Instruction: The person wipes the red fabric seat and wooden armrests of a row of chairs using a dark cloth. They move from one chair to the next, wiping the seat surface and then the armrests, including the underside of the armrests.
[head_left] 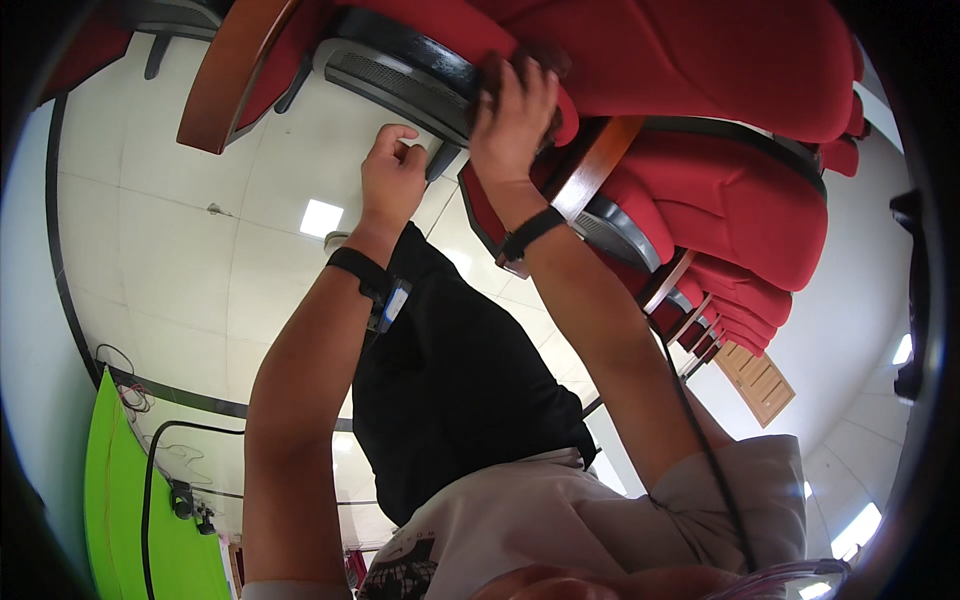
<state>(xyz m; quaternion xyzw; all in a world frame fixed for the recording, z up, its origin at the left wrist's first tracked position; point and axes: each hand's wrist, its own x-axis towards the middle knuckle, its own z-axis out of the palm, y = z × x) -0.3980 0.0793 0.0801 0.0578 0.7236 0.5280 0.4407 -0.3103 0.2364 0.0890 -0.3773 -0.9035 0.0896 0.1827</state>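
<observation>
My right hand (512, 125) is against the front edge of a folding red seat (425, 22), its fingers bent over a dark brown, soft-looking wad (547, 66). The wad is partly hidden by the fingers, and I cannot tell exactly what it is. Beside the hand is the seat's black plastic underside (390, 85) with a perforated panel. Lower and to the left, my left hand (393, 170) hangs over the floor with its fingers curled in. Nothing shows in it, and it is apart from the seat. Both wrists wear black straps.
More red seats (710, 190) run in a row to the right, with wooden armrests (600, 165) between them. Another wooden side panel (232, 75) stands at upper left. Pale floor tiles (170, 260) lie beneath. A green screen (130, 490) and cables are at lower left.
</observation>
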